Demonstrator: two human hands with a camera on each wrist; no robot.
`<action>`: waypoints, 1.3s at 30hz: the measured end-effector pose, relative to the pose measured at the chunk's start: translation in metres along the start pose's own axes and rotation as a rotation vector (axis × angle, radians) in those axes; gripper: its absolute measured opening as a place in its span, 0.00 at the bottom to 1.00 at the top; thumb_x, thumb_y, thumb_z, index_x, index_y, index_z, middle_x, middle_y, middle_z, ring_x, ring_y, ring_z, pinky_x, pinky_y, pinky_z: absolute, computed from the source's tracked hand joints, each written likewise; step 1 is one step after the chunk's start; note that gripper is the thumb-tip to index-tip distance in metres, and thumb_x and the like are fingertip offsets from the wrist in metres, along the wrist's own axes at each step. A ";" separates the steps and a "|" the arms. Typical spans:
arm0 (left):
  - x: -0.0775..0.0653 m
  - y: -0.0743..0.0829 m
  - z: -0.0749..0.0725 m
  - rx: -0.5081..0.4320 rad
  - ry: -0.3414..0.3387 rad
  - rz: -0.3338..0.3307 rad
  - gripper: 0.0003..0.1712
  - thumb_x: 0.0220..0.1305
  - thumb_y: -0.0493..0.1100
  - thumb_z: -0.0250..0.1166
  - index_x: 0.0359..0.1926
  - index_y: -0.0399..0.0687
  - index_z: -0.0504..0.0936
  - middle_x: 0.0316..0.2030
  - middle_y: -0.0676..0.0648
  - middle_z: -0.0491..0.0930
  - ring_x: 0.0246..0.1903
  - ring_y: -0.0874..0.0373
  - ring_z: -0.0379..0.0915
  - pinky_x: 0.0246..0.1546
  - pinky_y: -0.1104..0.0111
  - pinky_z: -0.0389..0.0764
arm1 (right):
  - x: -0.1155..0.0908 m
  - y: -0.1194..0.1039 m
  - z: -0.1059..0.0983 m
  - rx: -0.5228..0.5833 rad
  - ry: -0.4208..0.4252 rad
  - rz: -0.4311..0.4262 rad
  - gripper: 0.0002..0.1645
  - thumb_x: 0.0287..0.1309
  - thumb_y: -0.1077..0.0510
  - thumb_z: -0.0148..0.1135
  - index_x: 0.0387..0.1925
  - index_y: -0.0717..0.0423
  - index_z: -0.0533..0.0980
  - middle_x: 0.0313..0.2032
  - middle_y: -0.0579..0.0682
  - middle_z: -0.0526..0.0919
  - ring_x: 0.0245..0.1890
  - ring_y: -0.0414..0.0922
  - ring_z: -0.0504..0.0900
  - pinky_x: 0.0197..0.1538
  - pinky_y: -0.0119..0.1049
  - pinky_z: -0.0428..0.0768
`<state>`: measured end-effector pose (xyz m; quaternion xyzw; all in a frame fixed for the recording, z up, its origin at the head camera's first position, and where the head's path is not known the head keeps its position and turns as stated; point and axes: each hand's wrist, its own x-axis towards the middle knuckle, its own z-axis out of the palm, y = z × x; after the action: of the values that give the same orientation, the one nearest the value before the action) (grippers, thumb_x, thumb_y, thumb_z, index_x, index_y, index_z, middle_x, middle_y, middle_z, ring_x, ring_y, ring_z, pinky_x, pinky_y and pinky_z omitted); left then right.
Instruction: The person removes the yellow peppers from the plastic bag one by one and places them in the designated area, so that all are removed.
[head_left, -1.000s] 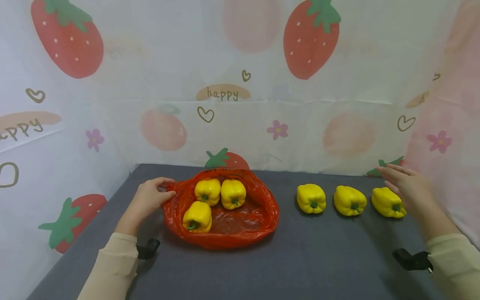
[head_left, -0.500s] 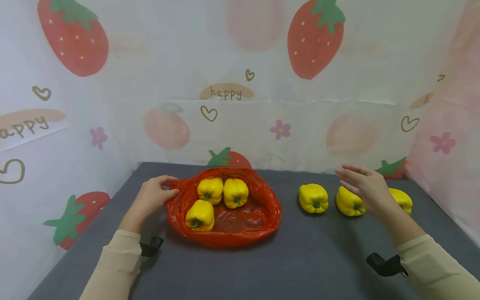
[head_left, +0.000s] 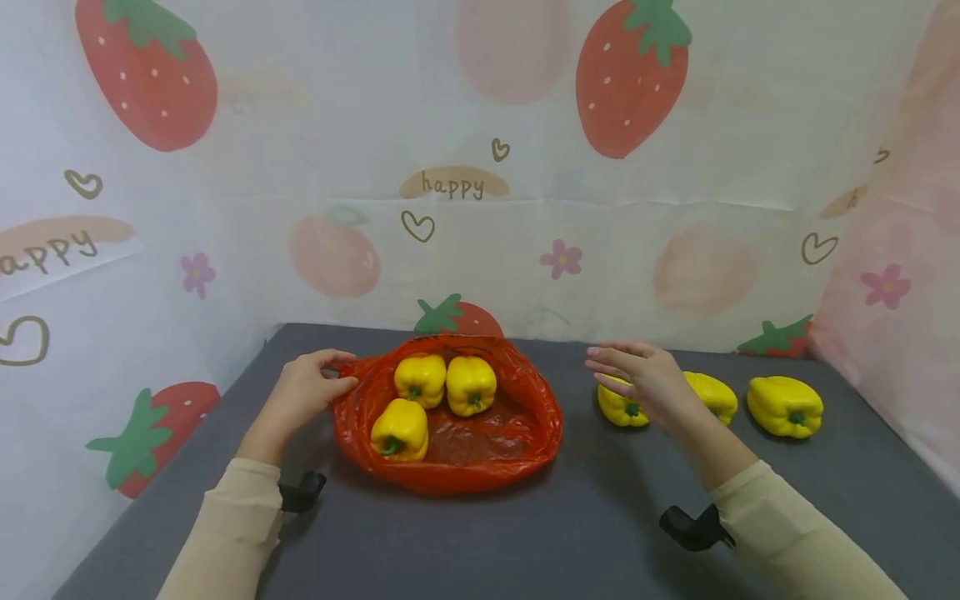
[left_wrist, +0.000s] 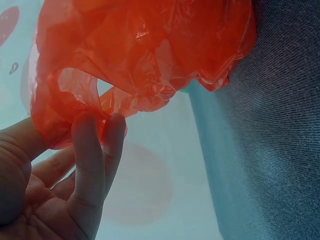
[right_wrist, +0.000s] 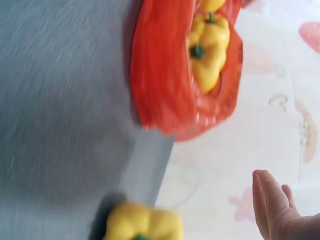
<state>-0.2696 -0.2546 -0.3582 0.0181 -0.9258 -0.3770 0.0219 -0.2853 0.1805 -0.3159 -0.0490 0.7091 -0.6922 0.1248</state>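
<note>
Head view shows one crinkled red plastic bag [head_left: 442, 480] on grey cloth [head_left: 487, 550], three glossy, lobed yellow peppers [head_left: 471, 387] within, left hand [head_left: 300, 396] pinching its edge, straight-fingered right hand [head_left: 648, 383] near three loose peppers [head_left: 785, 407]; left wrist adds translucency, ribbed weave; right wrist, that hand clear of peppers.

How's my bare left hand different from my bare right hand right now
Your bare left hand pinches the edge of the crinkled red plastic bag; your bare right hand holds nothing and hangs clear of the bag. The left hand's fingers are curled; the right hand's are nearly straight. Both reach out from cream sleeves.
</note>
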 end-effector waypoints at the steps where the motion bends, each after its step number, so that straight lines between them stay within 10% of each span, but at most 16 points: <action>1: 0.000 0.000 0.000 0.002 0.001 0.002 0.26 0.69 0.45 0.62 0.64 0.40 0.74 0.57 0.33 0.78 0.45 0.46 0.81 0.38 0.64 0.87 | 0.002 0.001 0.005 -0.001 -0.012 -0.001 0.41 0.65 0.49 0.64 0.70 0.68 0.61 0.50 0.41 0.81 0.51 0.36 0.84 0.59 0.33 0.79; 8: -0.001 0.000 -0.001 0.019 0.007 0.014 0.26 0.69 0.45 0.62 0.64 0.40 0.74 0.57 0.33 0.78 0.48 0.44 0.80 0.39 0.63 0.87 | 0.013 0.015 0.043 -0.009 -0.076 -0.001 0.35 0.68 0.52 0.60 0.68 0.68 0.65 0.65 0.62 0.75 0.59 0.48 0.82 0.61 0.38 0.77; 39: -0.003 0.002 -0.002 0.004 0.001 0.015 0.26 0.69 0.45 0.62 0.64 0.40 0.74 0.57 0.32 0.77 0.45 0.47 0.82 0.38 0.64 0.87 | 0.035 0.055 0.155 -0.086 -0.205 0.153 0.26 0.61 0.48 0.68 0.53 0.63 0.80 0.53 0.62 0.84 0.52 0.55 0.85 0.55 0.43 0.84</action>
<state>-0.2665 -0.2542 -0.3553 0.0112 -0.9266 -0.3750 0.0253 -0.2758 0.0237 -0.3762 -0.0707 0.7234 -0.6408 0.2471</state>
